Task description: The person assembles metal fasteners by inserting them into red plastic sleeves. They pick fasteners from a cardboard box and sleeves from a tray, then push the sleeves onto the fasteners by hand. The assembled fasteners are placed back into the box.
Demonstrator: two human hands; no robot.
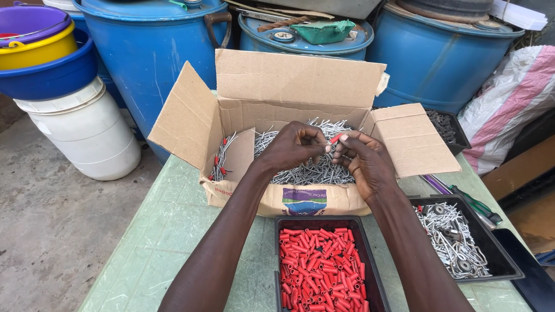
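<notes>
In the middle of the frame both hands meet above an open cardboard box (272, 81) that stands on a pale green bench (167, 231). The left hand (295, 147) has its grip closed, the fingertips pinched together on something thin, probably a metal screw, but the fingers hide most of it and I cannot name it for sure. The right hand (364, 162) also has a closed grip: thumb and forefinger pinch a small red plug (335, 138), whose tip shows just between the two hands. Under the hands the box holds a heap of grey screws (312, 170); the hands cover the centre of this heap. In the left compartment of the box lie a few screws with red plugs on them (221, 162), partly hidden by the inner flap. At the lower middle of the frame a black tray (277, 254) is full of loose red plugs (318, 268), and the bottom edge cuts it off. At the lower right another black tray (497, 254) holds screws and washers, and the right forearm covers its left side. Blue drums (150, 52) stand behind the box, cut off at the top edge.
</notes>
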